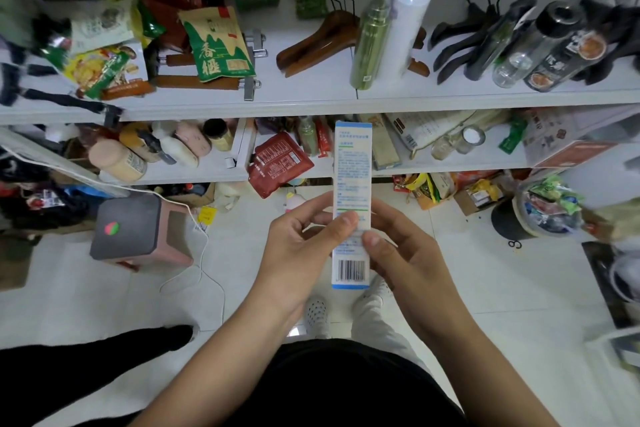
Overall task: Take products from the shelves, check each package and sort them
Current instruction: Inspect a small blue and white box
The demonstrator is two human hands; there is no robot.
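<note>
One box: I am holding this tall, narrow white carton with blue ends upright in the air before the shelves, printed side and barcode facing me
Left hand: my fingers are curling round the box's left edge, thumb pressing on its face
Right hand: my fingers are wrapping behind the right edge, thumb pinching the front
Lower shelf: a red pouch is lying at its edge, appearing just left of the box
Upper shelf: a green bottle and a white pump bottle are standing side by side, wooden hangers lying left of them
Floor: a pink stool is sitting well to my left
</note>
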